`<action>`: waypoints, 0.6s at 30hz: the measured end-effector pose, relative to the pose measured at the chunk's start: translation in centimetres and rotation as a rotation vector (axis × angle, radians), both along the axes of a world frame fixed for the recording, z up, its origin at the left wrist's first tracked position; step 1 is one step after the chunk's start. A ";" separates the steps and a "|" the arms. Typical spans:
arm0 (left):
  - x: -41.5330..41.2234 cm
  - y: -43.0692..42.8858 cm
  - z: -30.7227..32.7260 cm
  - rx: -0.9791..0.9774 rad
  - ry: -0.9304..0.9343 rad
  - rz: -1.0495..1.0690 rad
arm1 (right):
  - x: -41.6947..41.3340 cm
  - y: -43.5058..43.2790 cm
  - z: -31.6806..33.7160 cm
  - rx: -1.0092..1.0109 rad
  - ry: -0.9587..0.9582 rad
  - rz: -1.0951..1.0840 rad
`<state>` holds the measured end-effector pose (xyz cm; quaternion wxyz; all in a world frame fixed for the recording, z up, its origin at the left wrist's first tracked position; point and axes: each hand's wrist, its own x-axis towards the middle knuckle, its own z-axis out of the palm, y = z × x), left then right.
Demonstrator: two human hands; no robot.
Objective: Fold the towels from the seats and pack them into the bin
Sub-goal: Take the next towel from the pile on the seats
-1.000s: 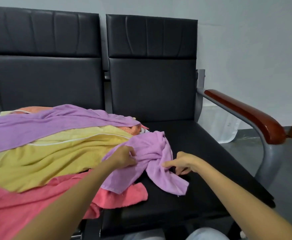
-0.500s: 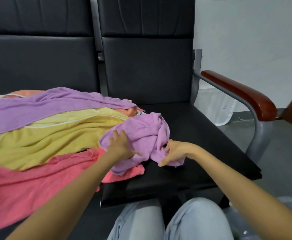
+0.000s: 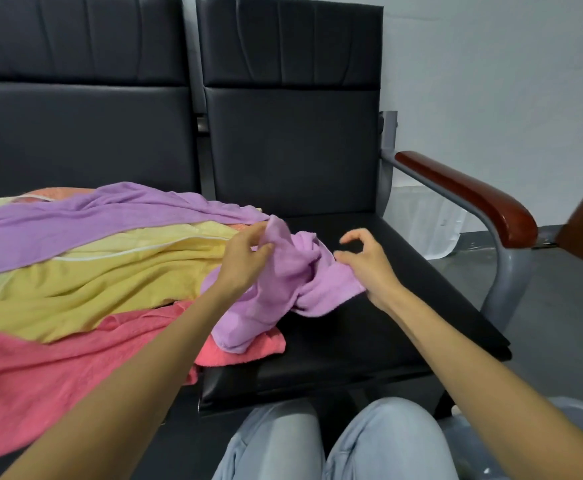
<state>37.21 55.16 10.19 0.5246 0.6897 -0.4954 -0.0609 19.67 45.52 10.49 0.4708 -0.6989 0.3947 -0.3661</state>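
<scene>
Scene: You sat facing a row of black seats (image 3: 369,323), knees in pale jeans (image 3: 317,445) below the front edge.
Left hand: Your left hand (image 3: 245,258) pinched a raised fold of the small lilac towel (image 3: 283,282), thumb and fingers closed on the cloth.
Right hand: Your right hand (image 3: 366,261) hung just over the towel's right end, thumb and forefinger curved apart and closed on nothing.
Towel: The lilac towel lay bunched and twisted at the middle, half on the bare seat and half over the coral towel (image 3: 58,358).
Pile: A larger purple towel (image 3: 92,220) and a yellow towel (image 3: 110,271) were heaped on the left seat, with the coral one spilling over the front edge.
Bin: A grey rim (image 3: 581,410) at lower right was probably the bin; its inside was out of view.
Progress: Nothing looked folded yet, so the job seemed to be at its start.
Risk: You held a fold, not a corner, so a lift would likely bring the towel up in a twisted rope.
Risk: Pulling it could drag the coral towel beneath it, and that overhanging cloth could slide to the floor.
</scene>
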 end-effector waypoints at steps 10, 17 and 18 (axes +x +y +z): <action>-0.7 1.6 -2.1 0.151 -0.002 0.006 | 2.2 1.7 -0.7 -0.096 0.278 0.358; -0.4 1.1 -2.9 0.133 -0.038 0.042 | 4.2 2.0 -1.4 -0.648 0.439 0.211; -0.5 1.0 -3.0 0.123 -0.035 0.057 | 4.4 2.2 -1.3 -0.601 0.405 0.231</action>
